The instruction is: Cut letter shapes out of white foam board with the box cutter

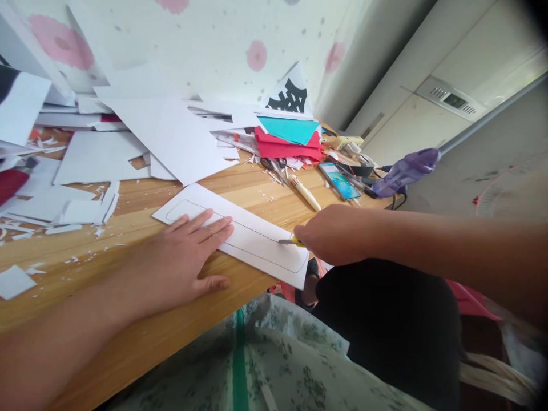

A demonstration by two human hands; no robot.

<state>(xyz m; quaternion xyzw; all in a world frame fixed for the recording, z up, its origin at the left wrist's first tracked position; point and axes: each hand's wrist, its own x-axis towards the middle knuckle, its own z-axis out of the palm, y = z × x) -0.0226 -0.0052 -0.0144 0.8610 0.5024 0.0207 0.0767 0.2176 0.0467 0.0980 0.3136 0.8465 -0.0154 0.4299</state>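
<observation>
A white board strip [252,235] with a long rounded outline drawn on it lies slantwise at the table's front edge, its right end reaching past the edge. My left hand [188,254] rests on its left part, fingers stretched out flat and thumb apart. In my right hand [329,235] is a yellow utility knife [296,241], gripped near the strip's right end. Its blade points left and lies over the drawn upper line; whether it has gone into the board cannot be made out.
White sheets [171,134] and offcuts cover the back and left of the wooden table [141,200]. Behind the strip are a cream pen [305,192], scissors [274,168], a phone [339,181], red foam [286,145] and a purple object [405,171].
</observation>
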